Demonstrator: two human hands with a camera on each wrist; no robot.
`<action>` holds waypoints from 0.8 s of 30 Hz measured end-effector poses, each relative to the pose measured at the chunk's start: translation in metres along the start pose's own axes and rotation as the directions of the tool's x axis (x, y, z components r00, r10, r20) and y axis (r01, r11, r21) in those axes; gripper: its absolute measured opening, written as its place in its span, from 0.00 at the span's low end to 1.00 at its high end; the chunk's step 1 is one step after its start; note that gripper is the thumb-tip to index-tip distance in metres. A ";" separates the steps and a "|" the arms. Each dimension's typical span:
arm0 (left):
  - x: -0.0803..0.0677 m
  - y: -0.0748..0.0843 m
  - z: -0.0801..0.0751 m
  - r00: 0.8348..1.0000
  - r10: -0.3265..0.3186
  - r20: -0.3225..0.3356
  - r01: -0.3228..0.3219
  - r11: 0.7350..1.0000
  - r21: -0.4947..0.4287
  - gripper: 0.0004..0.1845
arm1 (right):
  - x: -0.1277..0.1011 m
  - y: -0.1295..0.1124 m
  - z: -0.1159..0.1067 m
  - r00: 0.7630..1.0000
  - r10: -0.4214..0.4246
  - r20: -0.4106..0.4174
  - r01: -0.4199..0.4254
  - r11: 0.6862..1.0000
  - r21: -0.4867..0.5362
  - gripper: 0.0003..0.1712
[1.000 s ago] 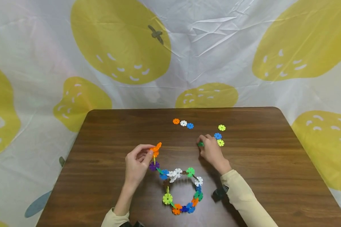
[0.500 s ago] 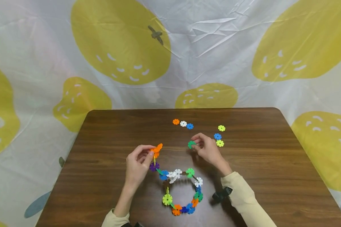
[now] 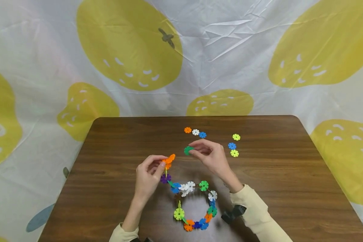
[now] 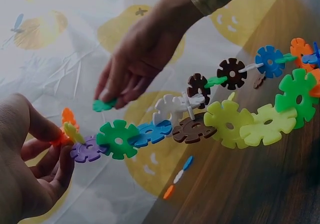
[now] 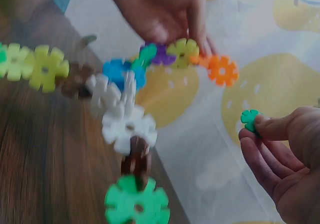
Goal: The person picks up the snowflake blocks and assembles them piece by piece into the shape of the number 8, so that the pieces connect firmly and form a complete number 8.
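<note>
Far left: the person's left hand (image 3: 149, 174), raised over the brown wood-grain table (image 3: 109, 168); thumb and fingers pinch the orange notched plastic discs (image 3: 168, 162) ending a chain of multicoloured flower-shaped plastic discs (image 3: 190, 186). From that grip the chain slopes down through yellow and purple pieces into a ring on the near side, between the forearms; whether the ring's underside touches the table, I cannot tell.

Middle, far side: a flat orange disc (image 3: 188, 130), white disc (image 3: 195, 132) and blue disc (image 3: 202, 134) lie in a short slanting row.

Nearer: a loose green notched plastic disc (image 3: 188, 150), near the orange end but apart from it, pinched between thumb and forefinger of the right hand (image 3: 213, 158).

Far right: two yellow-green discs (image 3: 236, 137) lie flat, a second blue disc (image 3: 232, 146) between them.
</note>
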State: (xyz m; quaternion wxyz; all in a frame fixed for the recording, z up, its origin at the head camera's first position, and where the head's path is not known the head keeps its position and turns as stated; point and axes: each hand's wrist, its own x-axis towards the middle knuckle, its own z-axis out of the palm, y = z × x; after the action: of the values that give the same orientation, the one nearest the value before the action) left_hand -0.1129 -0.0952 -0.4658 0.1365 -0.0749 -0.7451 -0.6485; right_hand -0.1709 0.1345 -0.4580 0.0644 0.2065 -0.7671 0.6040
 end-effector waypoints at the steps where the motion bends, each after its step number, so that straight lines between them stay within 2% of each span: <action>1: 0.000 0.000 0.000 1.000 0.000 0.002 0.000 1.000 -0.002 0.07 | 0.000 -0.003 0.001 1.000 -0.004 0.015 0.003 1.000 0.013 0.09; 9: 0.000 0.001 0.000 1.000 0.015 0.018 -0.015 1.000 0.000 0.06 | 0.002 -0.016 0.010 0.994 -0.051 0.097 0.048 0.998 0.040 0.10; 16: -0.001 0.000 0.002 0.999 0.018 0.044 -0.018 1.000 -0.002 0.05 | 0.003 -0.014 0.015 0.988 -0.076 0.136 0.068 0.996 0.062 0.10; 20: -0.002 -0.001 0.004 0.999 0.021 0.030 -0.021 1.000 -0.004 0.05 | 0.003 -0.013 0.018 0.989 -0.057 0.138 0.047 0.996 0.075 0.10; 24: -0.003 -0.001 0.007 1.000 0.006 -0.016 -0.006 1.000 -0.007 0.06 | 0.003 -0.012 0.021 0.992 -0.042 0.121 0.033 0.997 0.076 0.09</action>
State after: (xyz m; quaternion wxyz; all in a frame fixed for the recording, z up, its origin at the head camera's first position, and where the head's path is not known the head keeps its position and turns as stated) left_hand -0.1110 -0.0884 -0.4688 0.1443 -0.0725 -0.7413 -0.6514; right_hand -0.1655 0.1117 -0.4521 0.0211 0.2598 -0.7425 0.6170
